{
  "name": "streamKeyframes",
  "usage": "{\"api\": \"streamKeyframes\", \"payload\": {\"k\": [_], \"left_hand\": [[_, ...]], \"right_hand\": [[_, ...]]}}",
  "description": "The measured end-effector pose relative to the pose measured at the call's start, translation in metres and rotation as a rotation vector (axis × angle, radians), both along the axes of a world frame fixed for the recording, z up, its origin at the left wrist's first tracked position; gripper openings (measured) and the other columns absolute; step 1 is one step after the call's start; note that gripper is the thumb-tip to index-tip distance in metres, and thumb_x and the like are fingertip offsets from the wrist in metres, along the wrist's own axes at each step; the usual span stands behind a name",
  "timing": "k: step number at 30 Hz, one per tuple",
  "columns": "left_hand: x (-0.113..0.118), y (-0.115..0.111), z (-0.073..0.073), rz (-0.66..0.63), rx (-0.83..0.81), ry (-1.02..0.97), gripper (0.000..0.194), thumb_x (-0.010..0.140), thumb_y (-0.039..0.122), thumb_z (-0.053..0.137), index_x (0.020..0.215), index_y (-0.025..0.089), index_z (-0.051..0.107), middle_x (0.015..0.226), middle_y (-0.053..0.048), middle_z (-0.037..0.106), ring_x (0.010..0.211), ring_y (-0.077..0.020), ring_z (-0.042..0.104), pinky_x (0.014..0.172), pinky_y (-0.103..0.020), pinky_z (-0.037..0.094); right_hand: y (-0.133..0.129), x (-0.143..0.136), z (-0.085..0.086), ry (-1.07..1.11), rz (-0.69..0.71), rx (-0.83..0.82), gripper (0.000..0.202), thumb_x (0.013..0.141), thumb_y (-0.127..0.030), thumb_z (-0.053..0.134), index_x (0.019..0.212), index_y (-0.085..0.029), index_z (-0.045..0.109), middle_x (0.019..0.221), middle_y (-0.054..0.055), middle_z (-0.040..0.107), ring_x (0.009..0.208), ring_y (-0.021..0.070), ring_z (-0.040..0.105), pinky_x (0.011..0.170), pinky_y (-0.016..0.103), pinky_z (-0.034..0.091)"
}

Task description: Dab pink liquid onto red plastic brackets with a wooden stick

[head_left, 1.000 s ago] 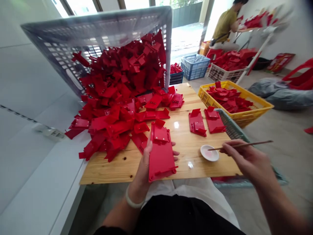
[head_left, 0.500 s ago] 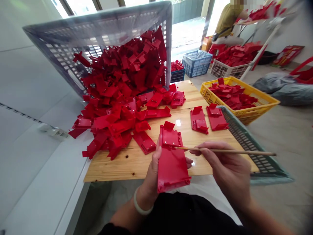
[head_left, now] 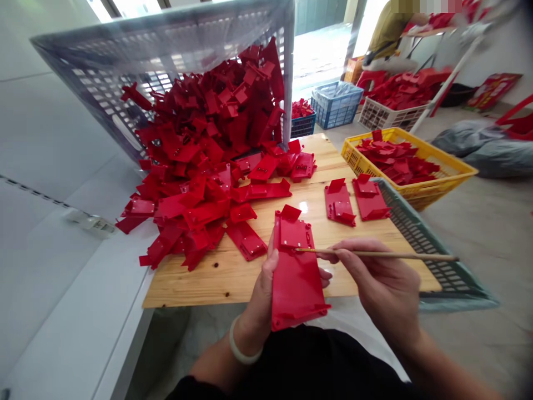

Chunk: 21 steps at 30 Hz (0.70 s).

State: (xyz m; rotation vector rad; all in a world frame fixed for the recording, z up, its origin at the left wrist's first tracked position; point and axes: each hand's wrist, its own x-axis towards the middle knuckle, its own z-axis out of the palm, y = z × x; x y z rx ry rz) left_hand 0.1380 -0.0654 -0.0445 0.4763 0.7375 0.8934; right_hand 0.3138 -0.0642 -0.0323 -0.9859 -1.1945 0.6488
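Now the right hand (head_left: 385, 289), pinching a thin stick (head_left: 375, 255), has brought its tip from the dish onto the red plastic part (head_left: 296, 272) gripped by the left hand (head_left: 260, 294) at lower centre.

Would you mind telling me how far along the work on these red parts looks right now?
Done, it seems: two red parts lie apart on the wooden board. In hand: the left hand holds a red plastic part while the right hand puts a thin stick to it. Left: a big pile spilling from the tipped grey crate.
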Motion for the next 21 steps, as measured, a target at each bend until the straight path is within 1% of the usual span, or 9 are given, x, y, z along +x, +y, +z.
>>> {"api": "streamKeyframes", "payload": {"k": [5,8,10,12,13,17,19,21], "left_hand": [[0.001,0.0,0.001,0.0,0.031,-0.002,0.078,0.094,0.08,0.054,0.121,0.011,0.079,0.109,-0.022,0.082,0.106,-0.0404,0.077,0.085,-0.048,0.063],[0.002,-0.002,0.0,0.015,0.044,0.009,0.076,0.095,0.078,0.053,0.119,0.01,0.078,0.109,-0.022,0.082,0.106,-0.0395,0.077,0.089,-0.047,0.061],[0.003,-0.003,0.001,0.03,0.053,0.006,0.077,0.096,0.078,0.053,0.124,0.009,0.076,0.109,-0.022,0.081,0.106,-0.0394,0.077,0.091,-0.048,0.061],[0.004,-0.003,0.002,0.058,0.068,0.006,0.078,0.097,0.077,0.055,0.134,0.01,0.07,0.109,-0.021,0.081,0.106,-0.0389,0.077,0.094,-0.049,0.06],[0.004,-0.004,0.003,0.071,0.078,0.011,0.079,0.096,0.076,0.056,0.14,0.011,0.066,0.109,-0.021,0.082,0.106,-0.0386,0.078,0.095,-0.05,0.06],[0.007,-0.004,0.007,0.12,0.121,0.065,0.083,0.097,0.074,0.06,0.153,0.014,0.054,0.106,-0.019,0.082,0.104,-0.0368,0.078,0.097,-0.05,0.059],[0.01,-0.003,0.006,0.167,0.153,0.08,0.084,0.097,0.07,0.062,0.159,0.016,0.047,0.104,-0.017,0.082,0.1,-0.0348,0.079,0.096,-0.05,0.06],[0.013,-0.002,0.005,0.216,0.187,0.079,0.087,0.097,0.064,0.067,0.166,0.022,0.036,0.109,-0.015,0.081,0.095,-0.0328,0.08,0.095,-0.05,0.061]], "right_hand": [[-0.002,0.0,-0.002,0.001,0.009,-0.006,0.001,0.098,-0.025,0.078,0.098,-0.026,0.078,0.087,0.001,0.079,0.075,0.0192,0.08,0.069,0.028,0.069],[-0.004,-0.001,-0.002,-0.024,-0.01,-0.005,0.003,0.097,-0.028,0.078,0.097,-0.025,0.078,0.087,0.002,0.079,0.074,0.02,0.08,0.067,0.03,0.068],[-0.006,-0.001,-0.002,-0.007,0.003,-0.01,0.003,0.098,-0.028,0.078,0.097,-0.025,0.078,0.087,0.002,0.079,0.073,0.0202,0.08,0.065,0.03,0.068],[-0.007,0.0,-0.003,0.005,0.027,-0.01,0.001,0.098,-0.026,0.077,0.1,-0.026,0.078,0.087,0.001,0.079,0.073,0.0202,0.08,0.065,0.03,0.068],[-0.008,0.001,-0.003,-0.012,0.024,-0.005,0.003,0.098,-0.025,0.077,0.101,-0.027,0.078,0.088,0.001,0.079,0.074,0.0201,0.08,0.067,0.03,0.068],[-0.008,0.006,-0.003,-0.164,-0.025,0.062,0.014,0.099,-0.018,0.075,0.106,-0.029,0.078,0.095,0.002,0.079,0.084,0.0214,0.08,0.08,0.035,0.066],[-0.007,0.008,-0.003,-0.223,0.015,0.116,0.021,0.099,-0.013,0.072,0.111,-0.029,0.077,0.098,0.003,0.079,0.088,0.0226,0.079,0.081,0.037,0.065],[-0.006,0.008,-0.002,-0.26,0.071,0.157,0.027,0.098,-0.009,0.071,0.116,-0.029,0.075,0.101,0.003,0.078,0.092,0.0231,0.077,0.08,0.037,0.064]]}}
